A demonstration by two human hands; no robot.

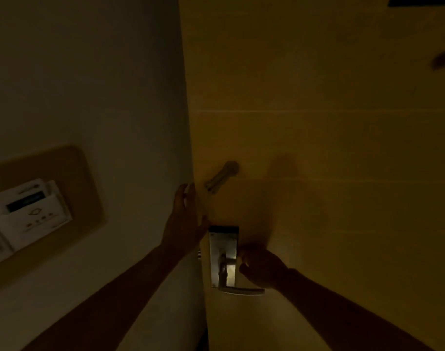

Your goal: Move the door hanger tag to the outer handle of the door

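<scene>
Head view is very dark, so I go slowly. Far left, a card holder sits on a tan wall panel — it has small marks, but I cannot read any words. Next comes my left hand, fingers spread open, flat against the door edge. A metal bar latch sticks out just above it. Then the lock plate with the inner handle below. My right hand is curled shut around something at that plate — I cannot tell what. I see no door hanger tag anywhere; it may be hidden under that hand. I think I am opening the door. Next I must pull it wide enough to reach outside.
</scene>
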